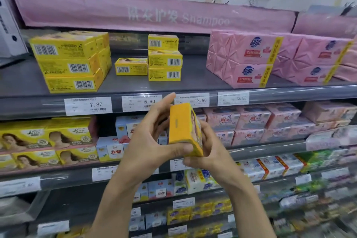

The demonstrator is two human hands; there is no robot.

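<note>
1. A small yellow and orange cardboard box is held up on end in the air, in front of the grey metal shelf. Its plain orange side is turned to the camera, and a picture is seen on its right side.
2. The box is gripped from the left by the left hand. The thumb is pressed across its bottom corner, the other fingers are tucked behind it, and one finger is stuck up past its top.
3. The box is also held from the right and from below by the right hand, whose fingers are curled round its lower part.
4. A white price tag marked 6.90 is seen on the shelf edge, just behind the left hand.
5. Up on that shelf, a pile of three yellow boxes is set well above the hands. One single yellow box is laid just beside it on the left.
6. Further left, a big stack of yellow boxes is piled up.
7. To the right on the same shelf, pink paper-wrapped packs are stacked in twos.
8. Above all of these, a long pink banner with the word Shampoo is hung.
9. On the shelf below, blue and white boxes are partly hidden by the left hand.
</note>
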